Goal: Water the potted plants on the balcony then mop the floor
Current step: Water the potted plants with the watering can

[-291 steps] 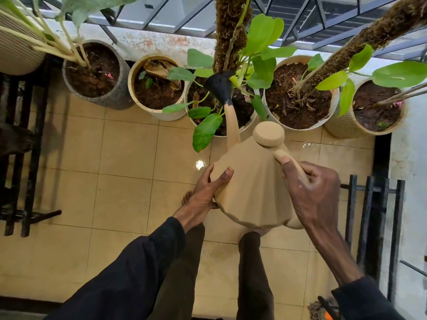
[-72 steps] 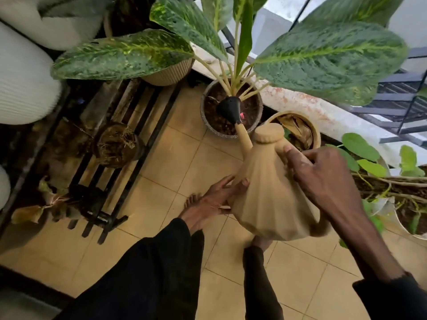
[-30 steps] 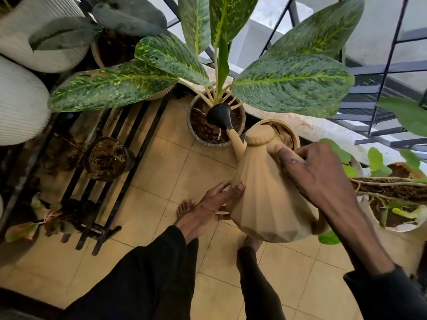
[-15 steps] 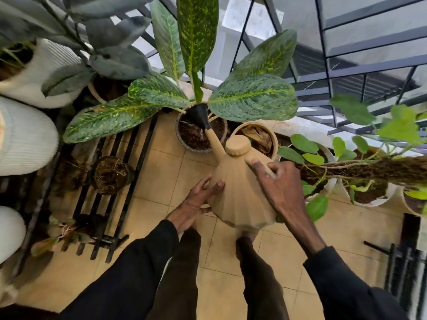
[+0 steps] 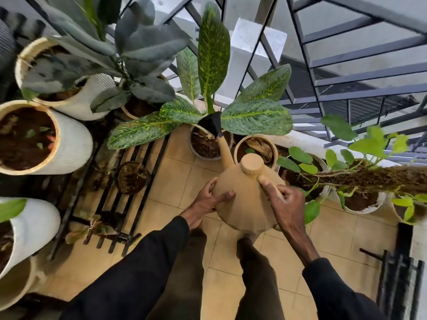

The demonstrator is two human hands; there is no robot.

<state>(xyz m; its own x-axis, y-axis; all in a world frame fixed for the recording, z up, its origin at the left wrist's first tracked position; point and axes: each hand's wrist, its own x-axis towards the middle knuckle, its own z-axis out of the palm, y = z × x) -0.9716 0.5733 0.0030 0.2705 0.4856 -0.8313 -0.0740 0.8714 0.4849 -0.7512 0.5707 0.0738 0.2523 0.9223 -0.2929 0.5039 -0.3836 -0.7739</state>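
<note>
I hold a tan faceted watering can (image 5: pixel 245 199) over the tiled floor. My right hand (image 5: pixel 286 204) grips its handle; my left hand (image 5: pixel 205 202) presses against its left side. The can's black rose (image 5: pixel 211 123) points over the grey pot (image 5: pixel 203 146) of a plant with large speckled green leaves (image 5: pixel 256 116). To the right of that pot sits a tan pot (image 5: pixel 256 146) with dry leaves, then white pots with light-green vines (image 5: pixel 307 172). No water stream shows.
A black slatted plant stand (image 5: pixel 138 181) on the left carries a small dark pot (image 5: pixel 131 177). Ribbed white pots (image 5: pixel 71 144) crowd the far left. A dark metal railing (image 5: pixel 346 65) runs behind the plants. Another black rack (image 5: pixel 399 280) stands at the lower right. My legs are below.
The view has tilted up and pulled back, showing more railing and the white pots on the left. The can has risen slightly, its rose still over the grey pot.
</note>
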